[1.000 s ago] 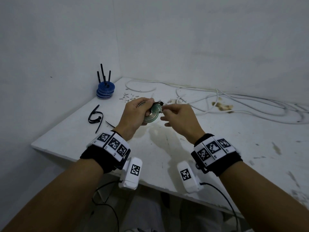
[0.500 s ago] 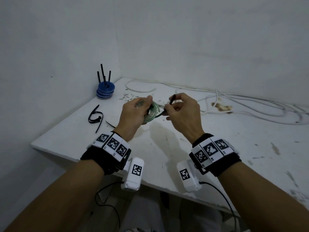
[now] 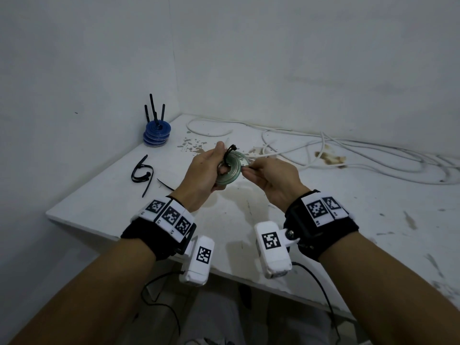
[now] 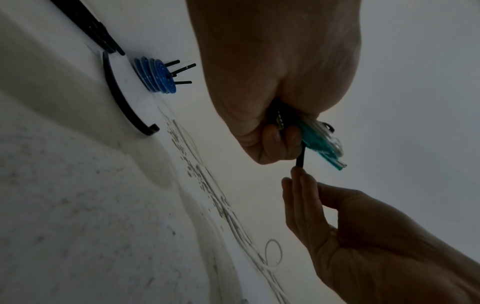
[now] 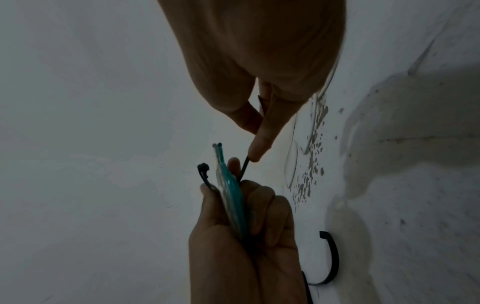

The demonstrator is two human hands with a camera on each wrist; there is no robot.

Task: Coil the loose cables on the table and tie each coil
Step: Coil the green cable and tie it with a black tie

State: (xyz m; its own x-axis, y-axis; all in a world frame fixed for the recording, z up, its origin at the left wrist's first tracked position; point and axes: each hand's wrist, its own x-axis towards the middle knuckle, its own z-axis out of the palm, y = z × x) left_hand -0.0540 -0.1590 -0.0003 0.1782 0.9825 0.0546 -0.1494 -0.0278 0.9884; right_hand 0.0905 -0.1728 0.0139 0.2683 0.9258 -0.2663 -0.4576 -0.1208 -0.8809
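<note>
White table: white cables, black ties, blue coils.

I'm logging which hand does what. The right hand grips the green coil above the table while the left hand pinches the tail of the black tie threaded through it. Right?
Not quite: the hands are swapped. In the head view the left hand grips the green coil above the table, while the right hand pinches the tail of the black tie threaded through it.
</note>
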